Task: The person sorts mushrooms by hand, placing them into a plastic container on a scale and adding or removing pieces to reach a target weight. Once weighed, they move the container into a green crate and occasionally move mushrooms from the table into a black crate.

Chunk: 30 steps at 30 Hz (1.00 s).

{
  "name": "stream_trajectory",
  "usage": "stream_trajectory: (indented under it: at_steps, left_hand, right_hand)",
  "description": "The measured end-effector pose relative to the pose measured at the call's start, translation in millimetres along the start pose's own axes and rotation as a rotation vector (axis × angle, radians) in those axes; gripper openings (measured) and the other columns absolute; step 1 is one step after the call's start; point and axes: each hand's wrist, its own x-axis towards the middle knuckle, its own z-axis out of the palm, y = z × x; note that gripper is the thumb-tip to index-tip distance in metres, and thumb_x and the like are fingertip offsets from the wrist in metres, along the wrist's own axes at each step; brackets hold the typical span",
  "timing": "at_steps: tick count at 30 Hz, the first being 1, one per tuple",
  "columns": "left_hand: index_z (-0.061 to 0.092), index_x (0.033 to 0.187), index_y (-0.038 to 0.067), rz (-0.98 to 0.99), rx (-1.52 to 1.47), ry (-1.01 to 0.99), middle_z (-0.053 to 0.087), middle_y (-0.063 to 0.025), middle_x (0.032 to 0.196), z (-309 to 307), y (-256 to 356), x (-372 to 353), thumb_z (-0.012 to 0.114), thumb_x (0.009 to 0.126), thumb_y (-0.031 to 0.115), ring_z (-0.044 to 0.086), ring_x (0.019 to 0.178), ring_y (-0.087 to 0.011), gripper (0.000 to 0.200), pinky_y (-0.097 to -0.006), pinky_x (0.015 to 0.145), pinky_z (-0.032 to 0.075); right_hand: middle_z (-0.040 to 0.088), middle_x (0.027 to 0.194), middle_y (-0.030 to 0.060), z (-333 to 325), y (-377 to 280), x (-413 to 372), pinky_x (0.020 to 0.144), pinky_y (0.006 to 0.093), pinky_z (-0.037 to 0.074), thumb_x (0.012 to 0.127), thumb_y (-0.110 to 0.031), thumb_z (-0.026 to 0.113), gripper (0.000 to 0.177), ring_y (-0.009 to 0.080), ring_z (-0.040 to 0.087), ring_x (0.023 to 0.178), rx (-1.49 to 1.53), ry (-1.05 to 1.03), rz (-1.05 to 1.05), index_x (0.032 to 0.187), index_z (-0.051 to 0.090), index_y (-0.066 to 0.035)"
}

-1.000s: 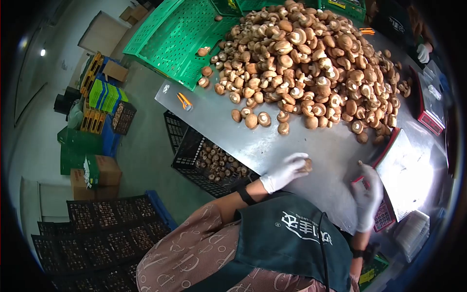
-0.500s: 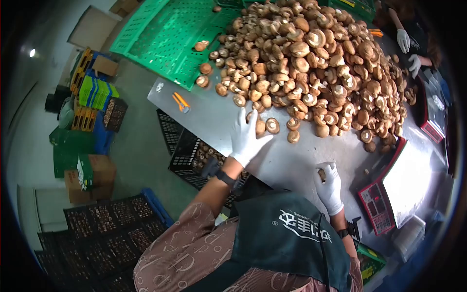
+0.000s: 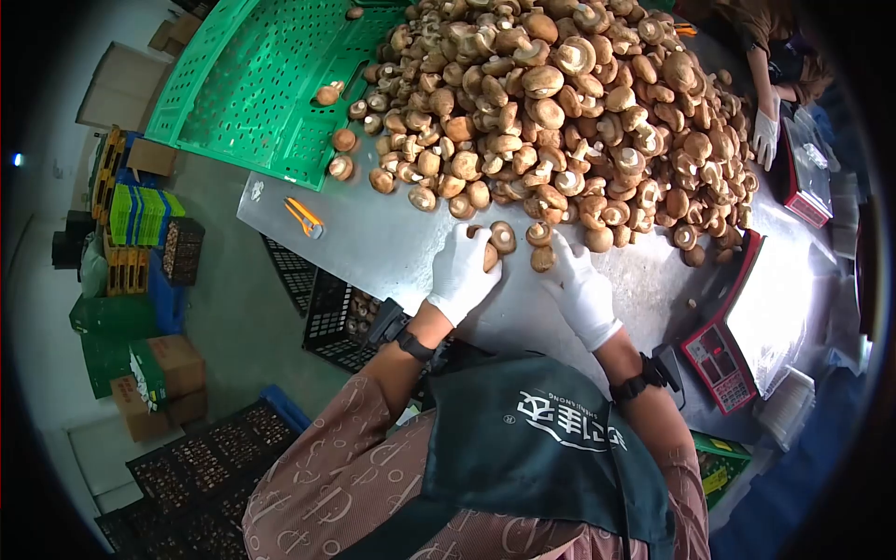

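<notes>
My left hand (image 3: 459, 280), in a white glove, curls its fingers round a brown mushroom (image 3: 488, 258) at the front of the pile. Just beside it another mushroom (image 3: 503, 237) lies stem up. My right hand (image 3: 583, 297), gloved too, has its thumb and fingers about a small mushroom (image 3: 541, 259) low on the metal table (image 3: 509, 322). Touching that one from behind is a further mushroom (image 3: 539, 233). The large mushroom pile (image 3: 551, 121) rises beyond both hands. My right palm is hidden from view.
A tipped green crate (image 3: 252, 103) borders the pile on the left, with an orange cutter (image 3: 303, 217) near it. Red scales (image 3: 721, 359) stand at the right. A black crate (image 3: 327, 327) holds mushrooms below the table edge. Across the table is a co-worker's gloved hand (image 3: 766, 135).
My right hand has moved forward and left from near the table's front edge to the mushrooms. My left hand's fingers have closed in round a mushroom. The view has shifted slightly.
</notes>
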Motion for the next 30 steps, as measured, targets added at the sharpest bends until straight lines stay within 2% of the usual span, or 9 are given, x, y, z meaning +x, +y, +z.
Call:
stream_trajectory:
  at_steps: [3,8,12,15,18,20,21,25,30]
  left_hand:
    - [0.044,0.146,0.016,0.009,0.034,-0.222,0.054,-0.0214,0.109,-14.3,6.2,2.5,0.075,0.076,0.022,0.063,0.091,-0.0385,0.077,-0.0501,0.073,0.056]
    - [0.045,0.147,0.019,0.039,0.074,-0.109,0.055,-0.0180,0.110,6.6,5.1,24.6,0.074,0.079,0.021,0.064,0.090,-0.0378,0.074,-0.0477,0.070,0.056]
    - [0.057,0.135,0.017,0.017,0.118,0.032,0.056,-0.0143,0.108,20.8,5.5,30.1,0.077,0.078,0.022,0.064,0.091,-0.0357,0.061,-0.0453,0.070,0.056]
    - [0.061,0.132,0.018,0.020,-0.056,0.197,0.058,-0.0148,0.109,21.5,1.8,26.4,0.078,0.079,0.023,0.063,0.094,-0.0367,0.056,-0.0461,0.072,0.055]
    - [0.057,0.138,0.014,0.138,-0.542,0.426,0.062,-0.0100,0.115,39.2,-9.8,34.9,0.070,0.094,0.023,0.067,0.094,-0.0266,0.047,-0.0417,0.074,0.058]
    - [0.049,0.145,0.012,-0.408,-1.616,-0.243,0.063,-0.0074,0.114,0.6,14.0,29.4,0.061,0.101,0.025,0.066,0.092,-0.0224,0.048,-0.0382,0.070,0.059]
    - [0.043,0.149,0.012,-0.399,-2.105,-0.548,0.063,-0.0106,0.110,2.2,17.8,35.7,0.055,0.104,0.033,0.065,0.090,-0.0228,0.051,-0.0343,0.066,0.059]
    - [0.042,0.149,0.012,-0.632,-2.611,-1.090,0.056,-0.0214,0.130,12.3,66.7,32.3,0.050,0.101,0.055,0.061,0.098,-0.0324,0.065,-0.0517,0.082,0.055]
    - [0.047,0.145,0.013,-0.669,-2.443,-1.170,0.054,-0.0233,0.137,25.2,139.1,31.0,0.047,0.103,0.053,0.061,0.112,-0.0411,0.058,-0.0555,0.078,0.062]
  right_hand:
    - [0.060,0.115,0.0196,12.3,-11.5,25.3,0.068,0.0436,0.057,0.080,-0.032,0.078,0.078,0.0334,0.069,0.083,-0.253,-0.156,0.056,0.148,0.043,-0.016]
    - [0.061,0.115,0.0201,36.9,-6.0,45.4,0.070,0.0439,0.056,0.082,-0.029,0.076,0.071,0.0331,0.069,0.086,-0.219,-0.119,0.071,0.145,0.046,-0.016]
    - [0.065,0.101,0.0140,36.9,-0.8,37.5,0.069,0.0382,0.056,0.086,-0.021,0.071,0.056,0.0278,0.068,0.085,-0.044,0.130,-0.049,0.138,0.052,-0.009]
    - [0.061,0.099,0.0018,-11.2,-11.3,24.4,0.059,0.0228,0.047,0.096,-0.021,0.063,0.043,0.0114,0.057,0.076,1.245,-0.298,0.385,0.134,0.052,-0.004]
    - [0.058,0.106,0.0081,-10.9,23.8,-19.8,0.056,0.0240,0.042,0.095,-0.039,0.065,0.053,0.0136,0.052,0.073,2.157,-0.332,0.504,0.129,0.051,-0.002]
    - [0.056,0.106,0.0084,-18.3,34.7,-46.6,0.057,0.0247,0.042,0.093,-0.043,0.066,0.057,0.0138,0.051,0.073,2.241,-0.273,0.451,0.127,0.050,-0.001]
    - [0.054,0.107,0.0087,-22.1,37.3,-57.7,0.058,0.0254,0.042,0.092,-0.048,0.066,0.061,0.0141,0.050,0.073,2.338,-0.264,0.397,0.126,0.049,0.000]
    - [0.051,0.105,0.0076,-48.8,42.5,-90.6,0.060,0.0262,0.042,0.091,-0.049,0.068,0.063,0.0135,0.048,0.073,2.395,-0.132,0.321,0.124,0.047,0.001]
    - [0.052,0.103,0.0081,-80.3,64.3,-125.9,0.059,0.0264,0.042,0.094,-0.050,0.064,0.061,0.0136,0.047,0.072,2.461,0.068,0.223,0.124,0.048,0.000]
